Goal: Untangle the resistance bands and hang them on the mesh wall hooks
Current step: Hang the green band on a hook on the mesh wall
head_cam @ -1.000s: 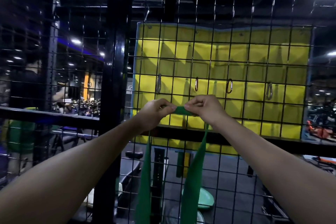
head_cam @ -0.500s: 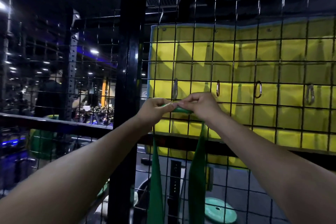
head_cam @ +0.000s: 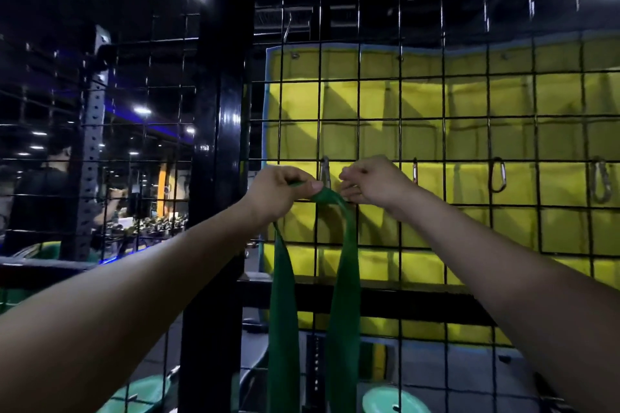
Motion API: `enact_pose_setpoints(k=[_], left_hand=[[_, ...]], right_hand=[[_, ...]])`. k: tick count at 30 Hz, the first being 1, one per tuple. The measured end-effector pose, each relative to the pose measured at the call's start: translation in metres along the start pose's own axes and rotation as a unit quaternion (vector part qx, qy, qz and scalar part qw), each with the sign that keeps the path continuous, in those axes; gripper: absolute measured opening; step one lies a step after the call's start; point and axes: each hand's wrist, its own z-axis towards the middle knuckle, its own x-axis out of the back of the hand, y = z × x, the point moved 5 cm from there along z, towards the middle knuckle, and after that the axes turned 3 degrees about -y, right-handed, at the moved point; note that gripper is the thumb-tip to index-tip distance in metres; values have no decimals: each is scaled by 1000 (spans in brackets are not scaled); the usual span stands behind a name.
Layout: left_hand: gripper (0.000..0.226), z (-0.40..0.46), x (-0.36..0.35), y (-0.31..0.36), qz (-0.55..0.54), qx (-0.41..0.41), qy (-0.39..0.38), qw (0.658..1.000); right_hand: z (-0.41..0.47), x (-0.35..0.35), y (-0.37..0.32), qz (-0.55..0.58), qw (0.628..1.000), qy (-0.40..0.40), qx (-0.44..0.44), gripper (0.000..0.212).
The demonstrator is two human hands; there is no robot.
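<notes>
My left hand pinches the top fold of the green resistance band between thumb and curled fingers, right up against the black mesh wall. My right hand is curled just beside it at the same fold; whether its fingertips actually grip the band or only touch the wire, I cannot tell from this angle. The band's loop peaks just below the silver carabiner clipped to the mesh, and its two flat strands hang straight down in front of the wire, apart from each other and free of twists as far as I can see.

The band looks light, soft and rubbery: it drapes limply and should stretch rather than resist, with enough tack not to slip from a pinch. I judge the best hold is where I have it, at the top of the loop, keeping the fold bunched narrow so it can pass the carabiner's gate. Further carabiners hang along the row to my right.
</notes>
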Motion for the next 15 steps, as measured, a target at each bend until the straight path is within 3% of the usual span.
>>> enact_pose_setpoints(k=[5,10,15], left_hand=[[8,5,11,-11,17,7,17,1000],[6,12,13,-16,15,15,36,999],[8,16,11,-19,8,27,34,999]], right_hand=[[19,-6,1,46,997,8,-55,16],[32,-17,2,103,991,0,-87,27],[42,-22,2,107,990,-5,-93,10]])
